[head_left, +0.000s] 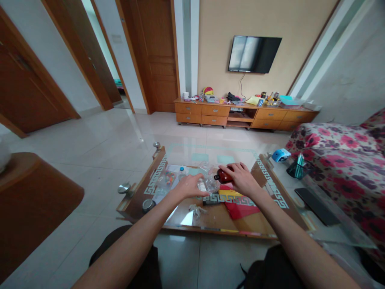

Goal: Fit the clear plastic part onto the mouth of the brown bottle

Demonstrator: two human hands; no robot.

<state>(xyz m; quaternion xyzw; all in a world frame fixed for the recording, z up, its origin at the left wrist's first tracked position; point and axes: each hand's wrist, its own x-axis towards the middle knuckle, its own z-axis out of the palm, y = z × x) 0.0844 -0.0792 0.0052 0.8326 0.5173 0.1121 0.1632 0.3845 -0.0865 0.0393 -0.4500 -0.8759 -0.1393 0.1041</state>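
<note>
Above the glass coffee table, my left hand (190,186) is closed round a clear plastic container (212,184), whose exact shape is hard to make out. My right hand (243,179) grips a dark brown bottle (224,176) from above. The bottle lies tilted on its side, its black neck pointing left at the container. Whether anything flows from it cannot be seen. A clear bottle with a blue cap (182,169) stands just beyond my left hand. Below my hands are a red sheet (240,209) and a crumpled whitish thing (197,209).
The glass coffee table (177,220) has a patterned border. A round metal-topped object (148,205) is at its left. On the right are a pen holder (296,171), a blue-and-white pack (280,155) and a dark flat slab (315,205), beside a floral sofa (339,156).
</note>
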